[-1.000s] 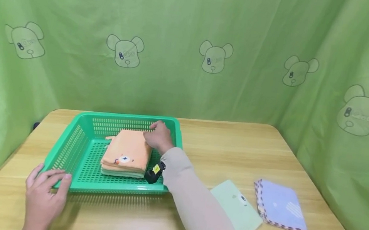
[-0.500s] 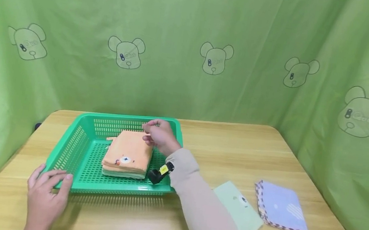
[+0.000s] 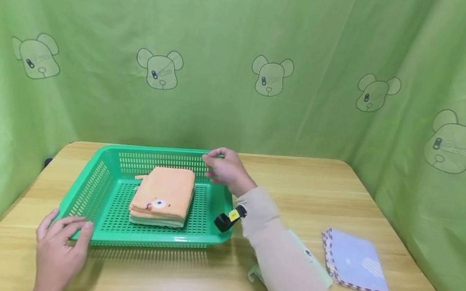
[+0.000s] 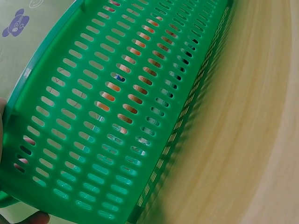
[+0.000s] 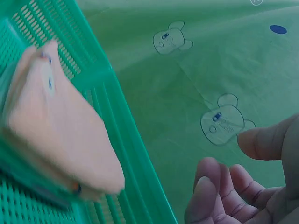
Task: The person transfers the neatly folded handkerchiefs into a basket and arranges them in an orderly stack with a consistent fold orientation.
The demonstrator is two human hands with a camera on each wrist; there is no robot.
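Note:
My left hand (image 3: pixel 60 253) grips the near left corner of a green plastic basket (image 3: pixel 145 242), fingers and thumb at its rim. Folded orange towels (image 3: pixel 167 188) with a bear face lie stacked in the basket, a pale green layer under them. Over the basket's right rim hovers my right hand (image 3: pixel 229 170), fingers loosely bent and holding nothing. In the right wrist view the thumb and fingers (image 5: pixel 205 191) stand apart, beside the basket and its orange towels (image 5: pixel 70 121).
A pale green folded towel (image 3: pixel 322 271) lies on the table right of the basket, partly hidden under the right forearm. Farther right is a blue folded towel (image 3: pixel 356 262) with a checked edge. Green curtains (image 3: pixel 210 113) with bear drawings surround the wooden table (image 3: pixel 298 188).
My right hand has left the orange towel stack and moved right to the basket's right rim. The left hand stays at the basket's corner.

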